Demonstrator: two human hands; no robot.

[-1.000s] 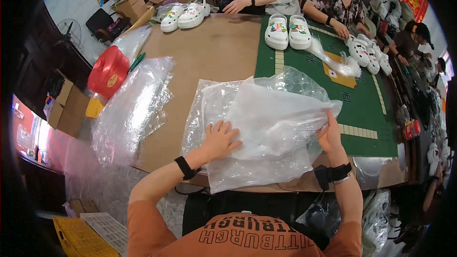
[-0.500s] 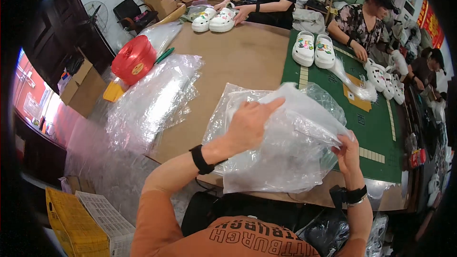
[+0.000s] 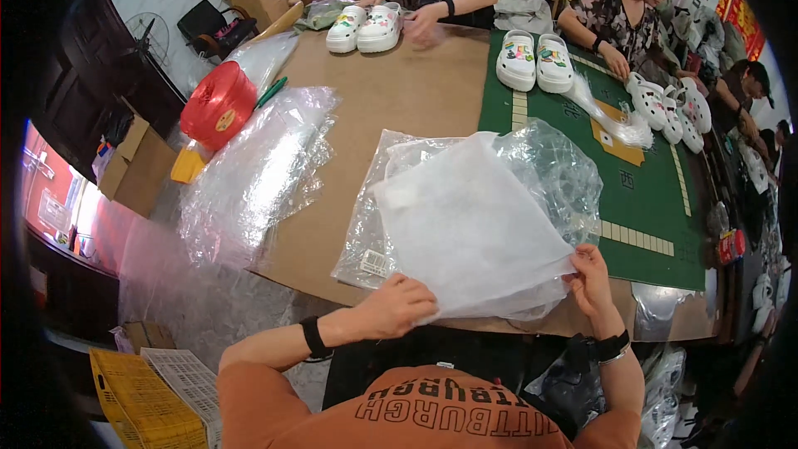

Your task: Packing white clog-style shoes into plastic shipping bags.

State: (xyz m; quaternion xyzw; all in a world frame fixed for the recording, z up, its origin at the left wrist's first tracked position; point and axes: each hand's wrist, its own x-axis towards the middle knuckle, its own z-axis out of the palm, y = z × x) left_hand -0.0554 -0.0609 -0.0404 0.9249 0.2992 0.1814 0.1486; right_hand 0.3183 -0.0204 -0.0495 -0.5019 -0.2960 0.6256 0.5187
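Note:
A white translucent plastic bag [image 3: 470, 229] is lifted flat above the near edge of the brown table [image 3: 416, 91]. My left hand [image 3: 397, 306] pinches its near left corner. At the near right corner, my right hand [image 3: 592, 277] grips the bag's edge. Under it lies a stack of clear plastic bags [image 3: 549, 162] reaching onto the green mat [image 3: 644, 191].
A loose heap of clear bags [image 3: 253, 175] lies at the table's left, beside a red twine spool [image 3: 218, 104]. White clogs stand in pairs [image 3: 364, 27] [image 3: 534, 60] farther back, where other people work. Cardboard boxes [image 3: 137, 168] and a yellow crate [image 3: 137, 395] sit on the floor at left.
My left hand came down from the top of the bag to its near left corner. The white bag now spreads flatter and is held at both near corners.

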